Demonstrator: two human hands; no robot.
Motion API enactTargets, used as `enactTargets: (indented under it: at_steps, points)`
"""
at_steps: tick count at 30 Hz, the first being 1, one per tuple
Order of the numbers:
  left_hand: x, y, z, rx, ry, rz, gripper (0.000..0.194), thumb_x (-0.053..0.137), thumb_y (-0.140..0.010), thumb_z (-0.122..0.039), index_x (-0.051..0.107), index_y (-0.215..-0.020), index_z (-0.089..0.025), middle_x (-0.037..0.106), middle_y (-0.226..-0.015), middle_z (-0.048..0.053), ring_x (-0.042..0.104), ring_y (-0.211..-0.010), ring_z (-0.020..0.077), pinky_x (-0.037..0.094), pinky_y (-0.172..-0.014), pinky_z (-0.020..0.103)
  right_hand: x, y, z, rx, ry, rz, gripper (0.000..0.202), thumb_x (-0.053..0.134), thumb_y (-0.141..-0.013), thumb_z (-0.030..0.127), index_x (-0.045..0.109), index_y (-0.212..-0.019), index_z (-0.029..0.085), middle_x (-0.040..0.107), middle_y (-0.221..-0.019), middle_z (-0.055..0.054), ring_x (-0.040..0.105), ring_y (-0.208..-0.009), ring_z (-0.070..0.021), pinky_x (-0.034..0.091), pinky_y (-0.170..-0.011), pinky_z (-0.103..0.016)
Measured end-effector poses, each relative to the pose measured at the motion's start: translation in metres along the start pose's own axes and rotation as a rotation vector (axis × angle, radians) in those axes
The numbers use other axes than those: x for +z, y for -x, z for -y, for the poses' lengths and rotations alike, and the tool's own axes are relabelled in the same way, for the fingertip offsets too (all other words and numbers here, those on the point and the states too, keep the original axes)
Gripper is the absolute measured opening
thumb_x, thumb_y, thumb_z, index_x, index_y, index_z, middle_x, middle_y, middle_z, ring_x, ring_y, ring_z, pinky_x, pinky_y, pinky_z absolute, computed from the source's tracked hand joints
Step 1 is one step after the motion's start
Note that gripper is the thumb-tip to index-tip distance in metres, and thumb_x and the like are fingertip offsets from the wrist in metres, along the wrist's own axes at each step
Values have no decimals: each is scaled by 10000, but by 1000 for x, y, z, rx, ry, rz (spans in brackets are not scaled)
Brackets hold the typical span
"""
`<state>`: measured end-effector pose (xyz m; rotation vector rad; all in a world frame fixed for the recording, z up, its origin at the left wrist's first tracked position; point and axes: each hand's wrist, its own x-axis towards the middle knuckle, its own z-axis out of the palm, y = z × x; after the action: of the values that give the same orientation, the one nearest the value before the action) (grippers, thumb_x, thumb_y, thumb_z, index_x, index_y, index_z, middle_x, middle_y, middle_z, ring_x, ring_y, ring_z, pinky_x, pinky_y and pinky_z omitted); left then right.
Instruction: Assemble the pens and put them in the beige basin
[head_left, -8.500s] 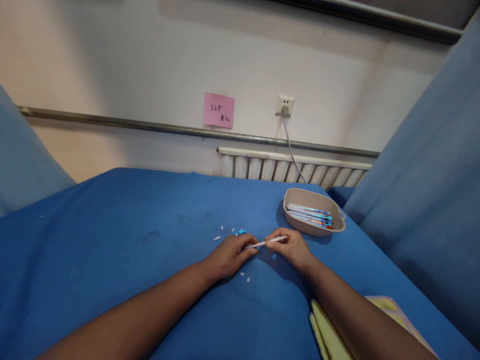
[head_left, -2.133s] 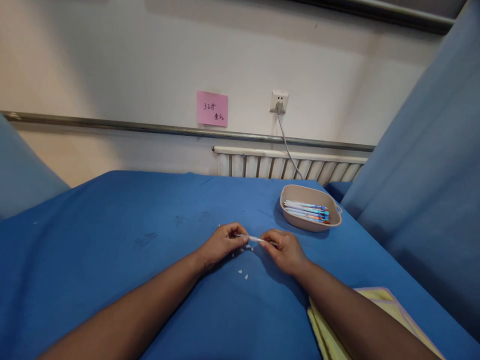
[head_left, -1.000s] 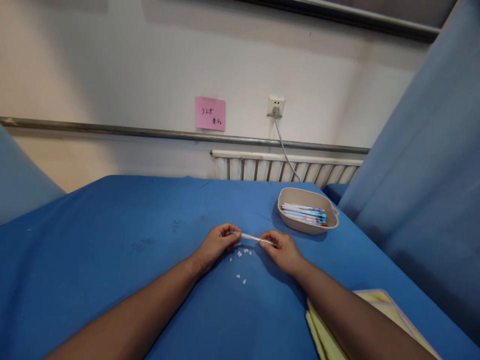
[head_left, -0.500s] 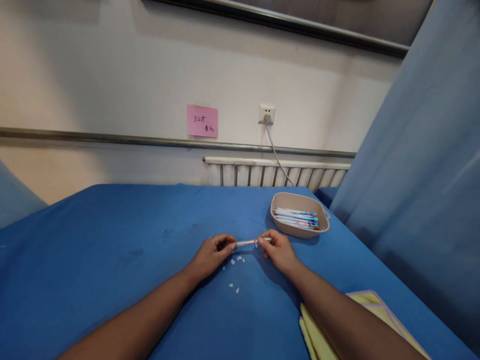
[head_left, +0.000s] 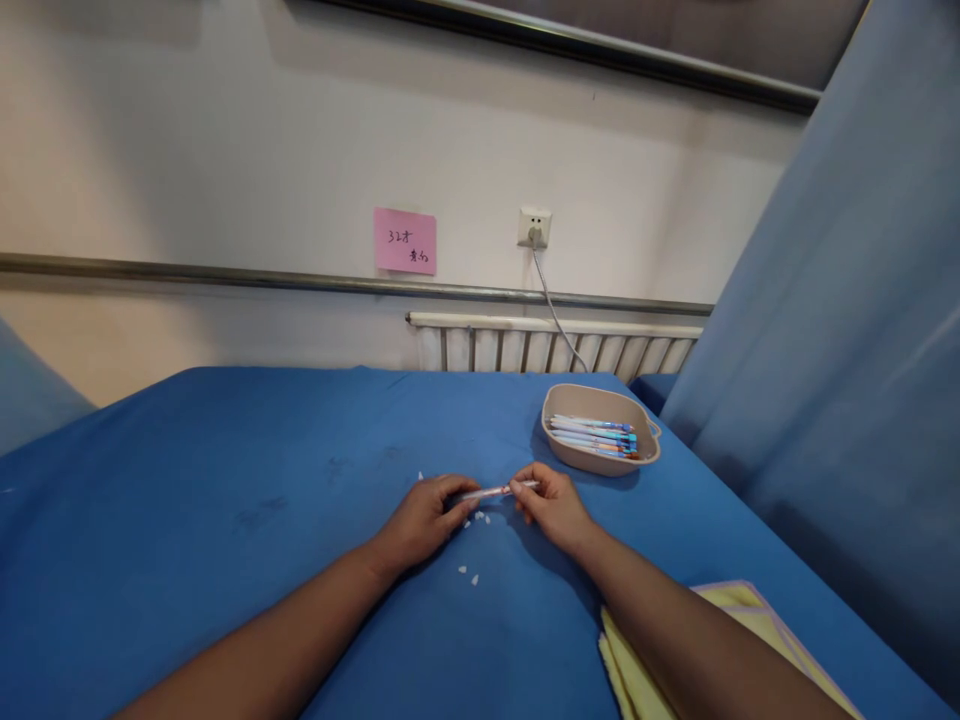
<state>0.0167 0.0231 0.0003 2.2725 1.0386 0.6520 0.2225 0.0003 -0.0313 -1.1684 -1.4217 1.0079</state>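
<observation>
A slim white pen (head_left: 493, 492) with reddish markings is held nearly level between my hands, low over the blue sheet. My left hand (head_left: 424, 518) is closed around its left end, fingers curled and thumb near it. At the other end, my right hand (head_left: 551, 505) pinches the pen between thumb and fingers, and a short bit of it sticks out on the right. Several small white pieces (head_left: 475, 580) lie scattered on the sheet below and beside my left hand; their kind is too small to make out.
A beige basket (head_left: 600, 466) holding several similar pens (head_left: 592, 437) stands behind my right hand. A folded yellow cloth (head_left: 637, 672) lies under my right forearm. Beyond the blue-covered surface (head_left: 187, 470) are a radiator (head_left: 525, 348) and a plugged-in cable (head_left: 553, 312). Blue curtain hangs right.
My left hand has shifted slightly down and now reaches further over the pen. The pen's left end has dipped. My right hand has barely moved.
</observation>
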Motion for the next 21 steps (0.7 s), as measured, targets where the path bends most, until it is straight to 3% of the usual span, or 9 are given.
enactTargets:
  at_steps: [12, 21]
  points:
    - [-1, -1, 0, -22, -24, -17, 305, 410, -891, -398, 626, -931, -185, 646, -828, 6, 573, -757, 152, 419, -684, 222, -3, -4, 0, 17, -166, -31, 319, 515, -768, 484, 538, -759, 166, 546, -555, 41, 442, -405, -69, 322, -413, -196]
    - [0, -2, 0, -35, 17, -27, 293, 450, -861, -389, 628, -985, -193, 662, -905, 22, 583, -813, 169, 428, -738, 248, -2, -6, -4, 8, -171, -26, 405, 471, -787, 543, 562, -772, 149, 558, -538, 32, 441, -387, -67, 315, -397, -192]
